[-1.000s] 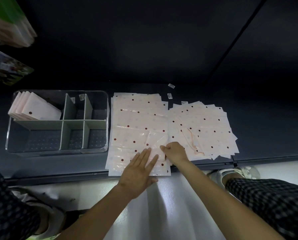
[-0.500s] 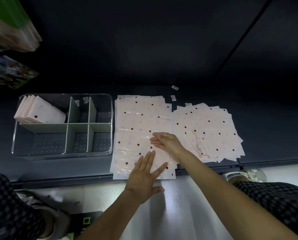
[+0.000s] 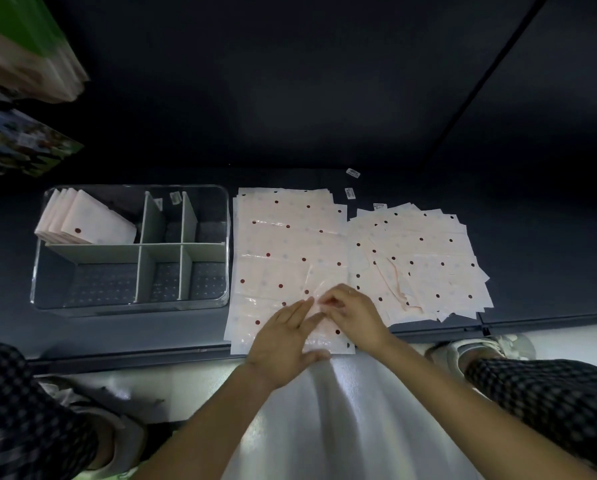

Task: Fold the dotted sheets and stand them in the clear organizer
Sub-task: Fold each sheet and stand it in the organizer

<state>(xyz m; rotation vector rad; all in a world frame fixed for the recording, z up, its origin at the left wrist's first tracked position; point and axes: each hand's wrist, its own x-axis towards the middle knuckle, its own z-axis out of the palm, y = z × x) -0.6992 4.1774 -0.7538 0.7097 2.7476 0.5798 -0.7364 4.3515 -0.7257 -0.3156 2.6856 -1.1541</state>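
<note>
Shelf [image 3: 325, 174], dark, carrying clear organizer [image 3: 130, 303] at left w/ folded sheets [image 3: 89, 221] leaning in rear-left compartment, flat dotted sheets [image 3: 283, 244] beside it, where left hand [image 3: 283, 341] presses flat-fingered and right hand [image 3: 354, 315] pinches top sheet's film.

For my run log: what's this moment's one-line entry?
left hand: flat on dotted sheet | right hand: pinching it | clear organizer: folded sheets far-left

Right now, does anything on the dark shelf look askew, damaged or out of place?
Yes. The right-hand pile of pale pink dotted sheets is fanned out crookedly, corners sticking out, unlike the squared left stack. Small white label stickers lie loose behind the sheets. The folded sheets in the clear plastic organizer lean rather than stand upright.
</note>
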